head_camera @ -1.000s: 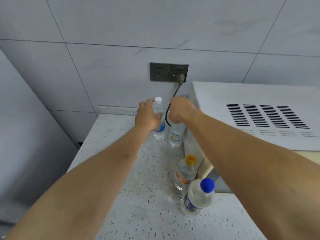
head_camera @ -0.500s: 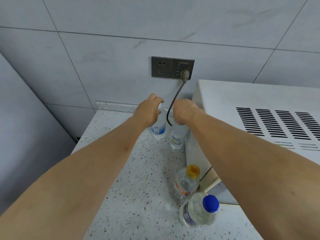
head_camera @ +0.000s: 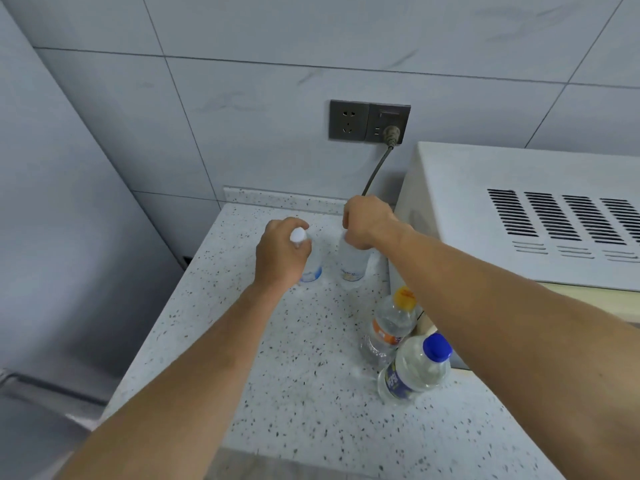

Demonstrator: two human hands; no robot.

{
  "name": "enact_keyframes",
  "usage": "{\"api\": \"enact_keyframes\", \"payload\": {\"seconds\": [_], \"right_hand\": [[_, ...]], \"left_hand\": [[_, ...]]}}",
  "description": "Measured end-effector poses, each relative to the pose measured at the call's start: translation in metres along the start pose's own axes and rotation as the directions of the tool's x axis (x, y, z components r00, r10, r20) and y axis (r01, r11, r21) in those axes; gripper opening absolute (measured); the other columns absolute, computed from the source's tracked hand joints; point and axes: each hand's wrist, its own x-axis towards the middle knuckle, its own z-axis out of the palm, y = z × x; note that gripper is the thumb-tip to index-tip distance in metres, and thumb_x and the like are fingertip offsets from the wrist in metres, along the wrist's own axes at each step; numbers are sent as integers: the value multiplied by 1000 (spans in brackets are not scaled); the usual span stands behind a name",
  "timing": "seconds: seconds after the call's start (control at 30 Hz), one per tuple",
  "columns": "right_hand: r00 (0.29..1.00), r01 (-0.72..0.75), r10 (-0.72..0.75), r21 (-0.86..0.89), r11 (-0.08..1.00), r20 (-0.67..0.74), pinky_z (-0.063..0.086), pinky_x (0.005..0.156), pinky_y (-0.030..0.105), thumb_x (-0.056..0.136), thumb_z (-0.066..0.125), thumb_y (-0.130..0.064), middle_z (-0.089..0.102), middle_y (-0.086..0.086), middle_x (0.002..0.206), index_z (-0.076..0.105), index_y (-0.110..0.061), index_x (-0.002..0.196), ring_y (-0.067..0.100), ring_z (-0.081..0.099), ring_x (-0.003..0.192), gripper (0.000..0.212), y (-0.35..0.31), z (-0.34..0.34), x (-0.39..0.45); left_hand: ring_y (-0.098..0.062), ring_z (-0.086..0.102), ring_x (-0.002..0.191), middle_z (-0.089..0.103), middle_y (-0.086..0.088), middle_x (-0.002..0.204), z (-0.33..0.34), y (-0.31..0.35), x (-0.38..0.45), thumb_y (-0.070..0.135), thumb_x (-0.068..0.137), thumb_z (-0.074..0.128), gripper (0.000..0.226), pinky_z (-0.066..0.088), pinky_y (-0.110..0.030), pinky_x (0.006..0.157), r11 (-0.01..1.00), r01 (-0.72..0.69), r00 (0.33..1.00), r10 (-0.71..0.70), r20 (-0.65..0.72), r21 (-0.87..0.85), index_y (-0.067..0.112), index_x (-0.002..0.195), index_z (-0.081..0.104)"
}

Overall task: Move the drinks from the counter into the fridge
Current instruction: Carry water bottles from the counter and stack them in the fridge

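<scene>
1. Head view: our left hand grips the white-capped bottle, fingers curled round its neck, on the counter.
2. Our right hand grips a second bottle just beside it, near the microwave.
3. The orange-capped bottle and blue-capped bottle stand nearer us, untouched.

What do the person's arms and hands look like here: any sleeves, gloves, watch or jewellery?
Both arms are bare from the frame edge to the wrist; no sleeve shows. The left hand and right hand wear no gloves, and no watch, bracelet or ring shows on the sides facing the camera. No markings or tattoos show on either forearm.
</scene>
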Motion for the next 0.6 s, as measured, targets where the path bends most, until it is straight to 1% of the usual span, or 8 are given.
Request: {"api": "enact_keyframes", "payload": {"seconds": [0.07,0.2,0.3,0.33,0.4,0.47,0.5,0.6], "right_hand": [[1000,15,-16,57,998,8,60,83,37,86,62,-8,70,9,107,70,-8,107,25,67,93,23,-5,1,-15],[998,66,-67,209,976,-3,51,71,28,85,67,-15,68,2,110,71,-17,101,18,62,89,17,-20,11,-58],[995,97,-104,274,957,11,53,76,29,83,69,-17,64,-2,111,70,-22,101,18,61,93,18,-31,26,-90],[994,100,-108,290,952,12,52,76,29,82,69,-18,63,-2,110,70,-23,101,18,60,94,19,-34,30,-99],[995,99,-104,335,937,-4,47,71,27,81,69,-17,62,-2,106,68,-23,100,18,59,90,20,-39,39,-115],[996,90,-84,382,920,-33,45,68,27,79,69,-16,63,-1,102,68,-22,100,18,57,87,22,-41,49,-127],[996,83,-64,411,908,-58,44,68,26,79,68,-16,63,0,102,68,-22,101,19,58,87,23,-42,55,-131],[980,72,38,531,844,-195,44,76,27,82,68,-19,62,4,109,67,-20,108,22,59,97,27,-41,78,-142]], "left_hand": [[-10,53,81,64,-5,111,-14,1,-18,15,86,72,26,31,-5,62,1000,24,1000,-24,-15,0,22,110,69],[-12,56,84,68,-6,108,-47,-3,-67,11,83,73,29,42,-18,71,999,34,999,-33,-9,33,21,111,69],[-17,62,88,70,-5,106,-68,-8,-109,10,83,72,28,50,-27,74,1000,10,1000,-10,-23,18,18,110,70],[-18,63,88,70,-5,107,-72,-10,-120,10,83,72,28,51,-27,74,1000,2,1000,-2,-26,10,19,110,69],[-14,62,82,68,-2,108,-76,-15,-139,12,84,73,29,49,-20,69,1000,-7,999,7,-32,-9,20,111,68],[-11,59,78,66,-2,111,-76,-21,-151,15,85,73,30,45,-12,66,999,-31,997,29,-67,-35,18,115,67],[-11,58,81,66,-2,112,-76,-24,-155,16,86,72,31,44,-12,67,998,-43,995,39,-96,-43,17,116,66],[-18,54,99,64,1,117,-71,-35,-164,23,87,72,37,46,-25,77,998,-27,987,18,-157,-56,18,122,62]]}}
